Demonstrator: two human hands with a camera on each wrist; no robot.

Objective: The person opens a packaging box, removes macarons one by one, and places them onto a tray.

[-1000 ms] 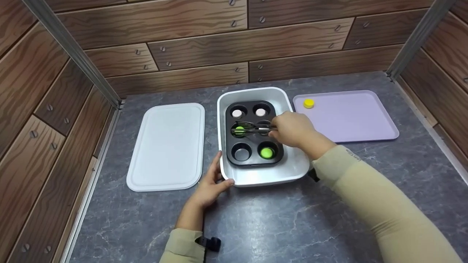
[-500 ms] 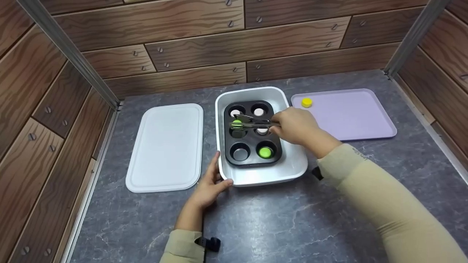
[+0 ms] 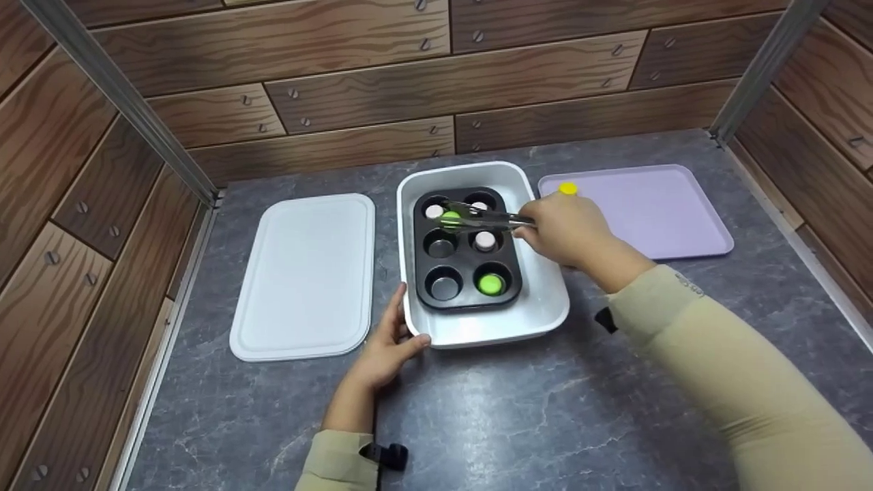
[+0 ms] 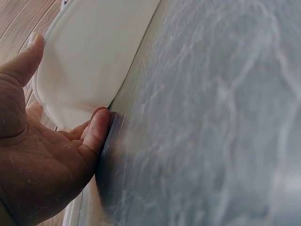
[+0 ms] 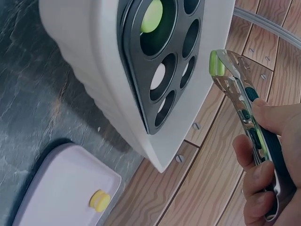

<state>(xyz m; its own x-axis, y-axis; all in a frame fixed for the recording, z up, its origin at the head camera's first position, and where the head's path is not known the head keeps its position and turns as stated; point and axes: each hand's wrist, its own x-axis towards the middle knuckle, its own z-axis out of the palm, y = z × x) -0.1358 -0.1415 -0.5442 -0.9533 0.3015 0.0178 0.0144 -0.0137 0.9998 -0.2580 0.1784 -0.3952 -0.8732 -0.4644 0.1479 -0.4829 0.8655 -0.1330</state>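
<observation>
My right hand [image 3: 569, 228] grips metal tongs [image 3: 494, 218], and their tips hold a green macaron [image 5: 217, 63] clear above the black muffin tin [image 3: 467, 261]. The tin lies inside a white rectangular tub [image 3: 491, 335]. Pale pink macarons sit in both back cups and in the middle right cup [image 3: 485, 241]; another green macaron [image 3: 490, 284] is in the front right cup. The middle left and front left cups have nothing in them. My left hand [image 3: 382, 354] rests at the tub's front left corner, thumb at the front rim and fingers spread along the left side.
A white lid [image 3: 305, 276] lies flat left of the tub. To the right is a lilac tray [image 3: 672, 211] with a yellow macaron [image 5: 99, 200] near its back left corner. Wood-patterned walls [image 3: 354, 61] enclose the grey marbled table [image 3: 470, 423] at the back and sides.
The tongs have lifted the green macaron out of the middle left cup and moved it up and slightly back and right. My left hand stays at the tub's corner.
</observation>
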